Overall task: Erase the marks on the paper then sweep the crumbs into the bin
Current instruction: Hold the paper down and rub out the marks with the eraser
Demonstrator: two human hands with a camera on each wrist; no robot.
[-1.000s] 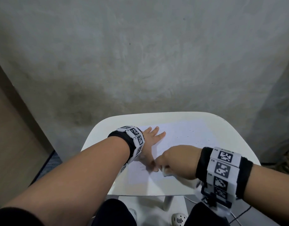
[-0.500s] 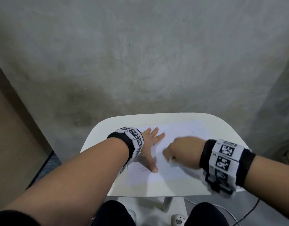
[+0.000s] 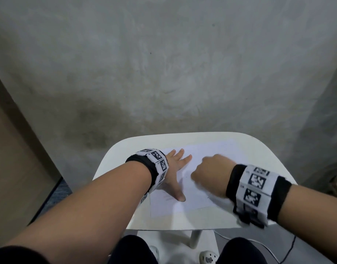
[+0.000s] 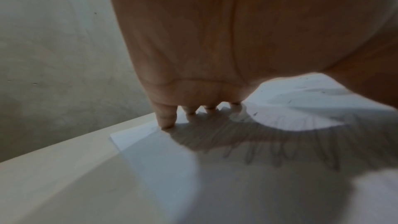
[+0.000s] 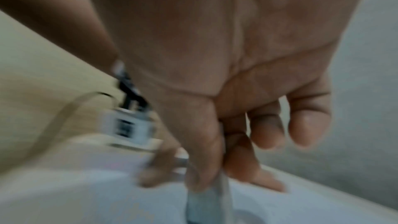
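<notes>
the right hand (image 3: 211,174) has its grip clamped on a pale, blurred eraser (image 5: 206,198), thumb and first fingers pinching it upright with its lower end on the paper (image 3: 217,149). the smear in the right wrist view suggests a quick stroke. over the last second this hand has travelled away from the near edge of the sheet, where it worked close against the left thumb, to a spot farther up and to the right, so the rubbing has moved on to a fresh patch.

just left of that grip, the left hand (image 3: 173,172) has stayed put, fingers (image 4: 165,117) straight and spread, tips pressing the sheet flat to the white tabletop (image 3: 114,159); its grip is apart and holds nothing.

under and beyond the left palm, looping pencil marks (image 4: 301,152) are faint but not gone, and dark crumbs (image 4: 288,101) lie scattered on the paper past them. i judge the erasing to be partway done, with sweeping not yet begun. no bin is clearly in view.

beyond the tabletop stands a bare grey wall (image 3: 163,63).
</notes>
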